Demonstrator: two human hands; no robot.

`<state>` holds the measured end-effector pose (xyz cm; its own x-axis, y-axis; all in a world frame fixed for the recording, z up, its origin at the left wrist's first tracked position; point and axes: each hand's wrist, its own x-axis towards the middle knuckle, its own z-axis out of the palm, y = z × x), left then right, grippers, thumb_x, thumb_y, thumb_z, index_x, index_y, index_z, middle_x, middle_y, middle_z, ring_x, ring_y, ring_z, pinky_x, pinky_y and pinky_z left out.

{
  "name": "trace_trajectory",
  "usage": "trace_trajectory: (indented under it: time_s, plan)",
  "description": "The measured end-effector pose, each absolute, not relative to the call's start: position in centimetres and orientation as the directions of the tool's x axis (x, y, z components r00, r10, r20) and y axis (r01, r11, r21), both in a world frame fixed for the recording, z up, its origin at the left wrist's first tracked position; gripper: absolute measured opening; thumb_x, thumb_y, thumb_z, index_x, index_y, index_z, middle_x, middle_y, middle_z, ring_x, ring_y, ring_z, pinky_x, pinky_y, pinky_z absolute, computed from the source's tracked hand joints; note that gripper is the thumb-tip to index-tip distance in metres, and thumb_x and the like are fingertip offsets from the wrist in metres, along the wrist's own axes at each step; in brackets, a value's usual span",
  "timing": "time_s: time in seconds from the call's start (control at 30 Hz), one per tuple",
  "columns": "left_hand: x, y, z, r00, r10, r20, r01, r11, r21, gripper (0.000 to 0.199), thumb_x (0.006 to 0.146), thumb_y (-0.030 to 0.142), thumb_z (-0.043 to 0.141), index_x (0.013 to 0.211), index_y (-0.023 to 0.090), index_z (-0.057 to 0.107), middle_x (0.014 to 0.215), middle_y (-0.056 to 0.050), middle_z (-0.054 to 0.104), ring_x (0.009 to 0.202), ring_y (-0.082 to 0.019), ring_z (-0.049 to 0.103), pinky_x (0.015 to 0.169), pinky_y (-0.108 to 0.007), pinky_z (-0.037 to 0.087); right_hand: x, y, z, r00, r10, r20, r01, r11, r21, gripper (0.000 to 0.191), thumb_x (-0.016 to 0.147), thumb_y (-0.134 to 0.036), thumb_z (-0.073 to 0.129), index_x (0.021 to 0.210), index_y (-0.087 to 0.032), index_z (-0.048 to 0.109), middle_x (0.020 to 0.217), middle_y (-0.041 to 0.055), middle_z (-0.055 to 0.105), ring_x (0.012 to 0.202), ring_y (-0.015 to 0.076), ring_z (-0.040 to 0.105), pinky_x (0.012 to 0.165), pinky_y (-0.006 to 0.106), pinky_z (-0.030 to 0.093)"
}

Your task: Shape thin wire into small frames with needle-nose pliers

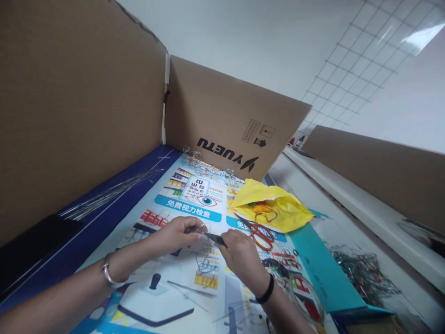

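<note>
My left hand (184, 234) is closed in a pinch on a bent piece of thin silvery wire (206, 264), whose loops hang below the fingers. My right hand (241, 255) is wrapped round a pair of pliers (214, 238) with dark jaws; a bit of yellow shows at the handle. The plier jaws point left and meet the wire close to my left fingertips. Whether they grip it, I cannot tell. Just beyond my right hand lie scissors (263, 237) with orange handles, partly against a yellow bag (278, 204) that has orange and red stringy things in its mouth.
Long straight wires (114, 192) lie on the left. Cardboard walls (222, 106) stand at the left and back. Wire pieces (194, 157) are heaped by the back wall. A round clear dish (306, 299) sits near my right forearm, and a tangle of shiny scraps (365, 273) lies far right.
</note>
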<state>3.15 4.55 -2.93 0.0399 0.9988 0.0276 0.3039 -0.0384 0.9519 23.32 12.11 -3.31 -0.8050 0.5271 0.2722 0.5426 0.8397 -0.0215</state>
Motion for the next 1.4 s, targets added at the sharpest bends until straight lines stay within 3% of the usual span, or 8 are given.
trace_trajectory:
  time_s: [0.1,0.3,0.5,0.73,0.9,1.07,1.27,1.4]
  plan:
    - [3.0,4.6,-3.1,0.045,0.998,-0.036,0.137,0.03,0.99,0.035,0.073,0.026,0.053,0.107,0.017,0.052,0.088,-0.001,0.055,0.069,-0.011,0.051,0.06,-0.023,0.044,23.3,12.4,-3.5,-0.786,0.567,0.245,0.571,0.818,-0.062,0.014,0.084,-0.028,0.054,0.075,-0.018,0.057,0.075,0.0022,0.061,0.072,0.015,0.055,0.064,0.024,0.034]
    - [2.4,4.4,-3.3,0.018,0.997,0.082,0.091,-0.083,0.992,0.056,0.074,0.021,0.053,0.127,0.027,0.036,0.11,-0.005,0.049,0.073,-0.01,0.049,0.06,-0.022,0.047,23.4,12.7,-3.5,-0.762,0.587,0.275,0.584,0.805,-0.099,0.013,0.084,-0.028,0.055,0.074,-0.018,0.056,0.075,0.0008,0.061,0.069,0.0134,0.054,0.061,0.022,0.034]
    - [2.2,4.5,-3.6,-0.022,0.992,0.122,0.187,-0.116,0.975,0.041,0.075,0.021,0.054,0.116,0.022,0.052,0.119,-0.008,0.052,0.082,-0.013,0.053,0.066,-0.024,0.048,23.5,12.8,-3.5,-0.755,0.583,0.3,0.58,0.807,-0.109,0.015,0.084,-0.028,0.055,0.073,-0.018,0.056,0.072,0.0012,0.06,0.067,0.0136,0.054,0.061,0.023,0.034]
    - [2.3,4.9,-4.0,-0.055,0.973,0.222,0.367,-0.188,0.911,0.035,0.074,0.02,0.052,0.108,0.019,0.062,0.113,-0.008,0.057,0.081,-0.013,0.057,0.074,-0.027,0.05,23.5,12.8,-3.6,-0.759,0.58,0.296,0.582,0.808,-0.091,0.013,0.084,-0.027,0.056,0.074,-0.018,0.057,0.075,0.0019,0.061,0.07,0.0145,0.055,0.063,0.023,0.034]
    - [2.4,4.7,-3.7,-0.022,0.961,0.277,0.485,-0.232,0.843,0.036,0.076,0.018,0.05,0.11,0.023,0.062,0.133,-0.007,0.046,0.114,-0.02,0.049,0.081,-0.029,0.049,23.4,12.9,-3.5,-0.764,0.568,0.306,0.578,0.813,-0.066,0.014,0.084,-0.028,0.055,0.075,-0.017,0.058,0.074,0.0018,0.061,0.069,0.014,0.055,0.062,0.023,0.034]
    - [2.2,4.7,-3.9,0.015,0.94,0.34,0.564,-0.289,0.774,0.033,0.077,0.02,0.052,0.109,0.023,0.063,0.115,-0.004,0.063,0.114,-0.02,0.05,0.099,-0.038,0.037,23.4,12.8,-3.4,-0.769,0.562,0.304,0.575,0.816,-0.057,0.014,0.084,-0.028,0.056,0.075,-0.017,0.057,0.075,0.0018,0.061,0.069,0.0142,0.055,0.063,0.023,0.034]
    - [2.3,4.7,-3.6,-0.027,0.938,0.345,0.568,-0.27,0.778,0.027,0.076,0.019,0.052,0.098,0.021,0.068,0.102,-0.004,0.067,0.1,-0.019,0.057,0.091,-0.033,0.043,23.4,12.7,-3.4,-0.774,0.553,0.31,0.57,0.821,-0.043,0.013,0.084,-0.027,0.056,0.074,-0.017,0.057,0.074,0.0019,0.061,0.069,0.014,0.054,0.062,0.023,0.034]
    - [2.5,4.5,-3.2,-0.027,0.941,0.339,0.577,-0.262,0.774,0.032,0.076,0.017,0.051,0.104,0.022,0.065,0.096,-0.003,0.067,0.095,-0.018,0.056,0.088,-0.032,0.043,23.4,12.8,-3.5,-0.775,0.55,0.311,0.565,0.824,-0.047,0.012,0.084,-0.026,0.056,0.075,-0.018,0.057,0.074,0.0018,0.061,0.069,0.0142,0.054,0.063,0.024,0.034]
